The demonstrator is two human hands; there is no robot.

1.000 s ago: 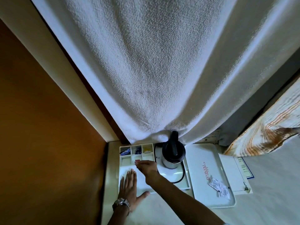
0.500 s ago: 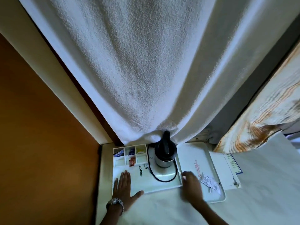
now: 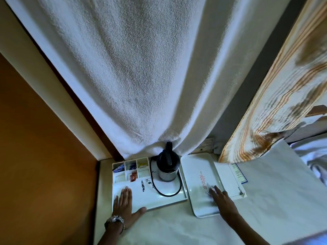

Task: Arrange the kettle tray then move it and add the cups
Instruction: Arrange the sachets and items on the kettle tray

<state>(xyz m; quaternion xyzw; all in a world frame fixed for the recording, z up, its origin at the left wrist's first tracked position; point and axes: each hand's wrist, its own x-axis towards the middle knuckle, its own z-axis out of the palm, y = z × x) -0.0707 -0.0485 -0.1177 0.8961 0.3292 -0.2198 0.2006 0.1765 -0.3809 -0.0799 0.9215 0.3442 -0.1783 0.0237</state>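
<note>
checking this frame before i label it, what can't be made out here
- Head view: the small packets under the right hand on the second tray are motion-blurred and partly covered by fingers.
- The sachets in the kettle tray compartments are too small to read, apart from one blue label.
- The kettle handle top sinks into the white curtain.
- The card by the second tray has unreadably small print.
- No cups are in view.

kettle [image 3: 167,167] on kettle tray [image 3: 159,200] (sachet compartments [image 3: 131,167] left); second tray [image 3: 198,174] right.

White towelling curtain [image 3: 141,76], striped brown drape [image 3: 276,96], blue-bordered card [image 3: 236,174], orange wall [image 3: 40,156]
</note>
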